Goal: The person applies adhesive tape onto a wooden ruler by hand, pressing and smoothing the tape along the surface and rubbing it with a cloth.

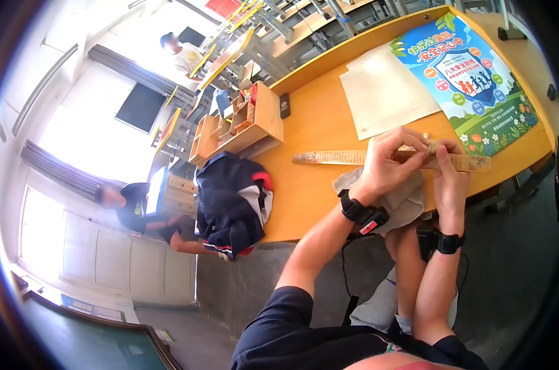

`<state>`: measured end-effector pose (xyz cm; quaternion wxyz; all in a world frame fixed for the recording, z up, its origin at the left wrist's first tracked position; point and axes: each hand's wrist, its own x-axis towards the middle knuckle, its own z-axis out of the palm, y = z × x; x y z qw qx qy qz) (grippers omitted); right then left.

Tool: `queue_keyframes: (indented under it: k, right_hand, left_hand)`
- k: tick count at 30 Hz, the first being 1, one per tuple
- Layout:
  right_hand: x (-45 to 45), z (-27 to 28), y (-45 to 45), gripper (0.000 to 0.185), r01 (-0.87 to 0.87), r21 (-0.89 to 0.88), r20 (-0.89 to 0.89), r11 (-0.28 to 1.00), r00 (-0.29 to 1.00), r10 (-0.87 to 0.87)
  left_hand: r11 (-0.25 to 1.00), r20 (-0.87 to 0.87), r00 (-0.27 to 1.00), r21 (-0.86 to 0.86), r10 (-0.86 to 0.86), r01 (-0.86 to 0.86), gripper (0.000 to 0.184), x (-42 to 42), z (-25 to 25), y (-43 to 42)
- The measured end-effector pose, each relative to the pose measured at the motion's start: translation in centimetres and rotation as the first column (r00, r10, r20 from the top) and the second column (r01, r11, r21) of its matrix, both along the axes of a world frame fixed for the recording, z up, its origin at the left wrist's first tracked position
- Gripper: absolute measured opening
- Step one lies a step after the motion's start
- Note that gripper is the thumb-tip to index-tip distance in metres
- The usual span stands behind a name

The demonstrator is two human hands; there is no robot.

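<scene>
My left hand reaches in from the left, with thumb and fingers pinched together. My right hand is closed beside it, its thumb raised against the fingers. Between the fingertips of both hands is a small tan, cord-like piece, partly hidden. A long flat tan strip with fine markings, like a ruler, runs behind the left hand and past the right one. Its middle is covered by my hands. Below them a crumpled grey cloth hangs at the desk's front edge.
On the wooden desk lie cream paper sheets and a blue-green poster. A dark jacket and a wooden organizer stand at the left. Two other people are farther off, on the left.
</scene>
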<state>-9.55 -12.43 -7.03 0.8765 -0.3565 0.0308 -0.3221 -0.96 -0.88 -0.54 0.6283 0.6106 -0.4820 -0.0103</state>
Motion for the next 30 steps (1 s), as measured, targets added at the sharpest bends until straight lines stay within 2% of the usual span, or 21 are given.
queue_keyframes:
  k: [2,7,9,12,14,15,16,17,18,19,20,21,23,24,26,27,29,30]
  right_hand:
    - [0.1,0.5,0.2,0.013,0.025,0.009,0.019,1.0,0.999,-0.025]
    - [0.1,0.2,-0.1,0.01,0.035,-0.006,0.052,0.999,0.998,-0.035]
    - [0.0,0.5,0.0,0.011,0.014,-0.023,0.01,1.0,1.0,-0.013]
    - [0.0,0.4,0.6,0.013,0.054,-0.051,-0.105,0.997,0.993,-0.059]
    - [-0.6,0.9,1.0,0.018,0.007,-0.04,-0.265,0.999,0.964,-0.018]
    - [-1.3,1.9,1.1,0.022,-0.007,-0.059,-0.361,0.998,0.932,-0.015]
    - [-2.2,2.5,0.3,0.03,-0.046,-0.368,-0.425,0.929,0.897,-0.124]
    - [-2.0,1.2,0.6,0.035,-0.015,-0.504,-0.426,0.864,0.874,-0.233]
    - [-1.5,1.0,1.0,0.032,0.005,-0.545,-0.358,0.839,0.903,-0.238]
    - [-1.1,0.9,1.3,0.03,0.027,-0.581,-0.288,0.813,0.928,-0.237]
    - [0.7,-0.2,3.3,0.024,0.006,-0.381,-0.268,0.925,0.956,-0.117]
    - [1.0,1.5,5.0,0.022,-0.14,-0.213,-0.276,0.967,0.958,0.078]
    - [2.9,-0.4,4.5,0.02,-0.368,0.013,-0.039,0.93,0.929,0.368]
    - [3.1,-2.1,8.2,0.02,-0.384,0.039,-0.094,0.923,0.918,0.386]
    - [3.3,-3.2,7.7,0.033,-0.449,0.071,-0.028,0.891,0.892,0.452]
    - [3.1,-3.5,7.1,0.036,-0.378,-0.004,-0.093,0.926,0.922,0.376]
    - [3.3,-1.8,6.3,0.037,-0.388,-0.04,-0.136,0.921,0.915,0.379]
    - [4.4,-2.8,5.3,0.037,-0.378,-0.086,-0.184,0.922,0.915,0.358]
  left_hand:
    - [1.0,0.163,0.987,0.004,-0.013,0.013,0.015,0.4,-0.3,0.2]
    - [0.999,0.199,0.978,0.019,-0.054,0.051,0.015,0.7,-0.8,0.4]
    - [0.997,0.202,0.977,0.021,-0.074,0.071,0.015,0.5,-0.6,0.4]
    - [0.998,0.007,0.998,0.011,-0.07,0.07,0.018,-0.1,-0.7,0.1]
    - [0.987,-0.059,0.998,0.161,0.025,-0.015,0.022,-0.8,-0.3,0.8]
    - [0.979,0.03,0.999,0.2,0.037,-0.042,0.025,-0.8,-0.4,0.8]
    - [0.958,0.068,0.99,0.251,0.124,-0.137,0.025,-1.5,-0.1,0.1]
    - [0.958,0.021,0.979,0.204,0.202,-0.202,0.025,-2.8,0.5,0.2]
    - [0.915,0.381,0.889,0.204,0.253,-0.347,0.026,-1.3,0.3,0.8]
    - [0.9,0.359,0.873,0.161,0.329,-0.405,0.027,-1.2,0.5,1.1]
    - [0.912,0.448,0.825,0.053,0.343,-0.407,0.028,-0.4,0.8,2.6]
    - [0.916,0.301,0.887,0.086,0.351,-0.392,0.03,-0.9,1.6,4.6]
    - [0.93,0.358,0.872,0.027,0.335,-0.368,0.03,-0.4,1.2,4.9]
    - [0.922,0.345,0.877,0.075,0.334,-0.381,0.03,-0.5,0.5,8.1]
    - [0.913,0.291,0.887,0.085,0.36,-0.398,0.027,0.3,-0.9,8.5]
    - [0.908,0.251,0.888,0.068,0.386,-0.414,0.026,0.2,-1.3,8.2]
    - [0.907,0.178,0.896,0.041,0.407,-0.42,0.025,0.5,-1.2,7.9]
    - [0.904,0.151,0.896,0.028,0.418,-0.426,0.024,1.0,-1.8,7.3]
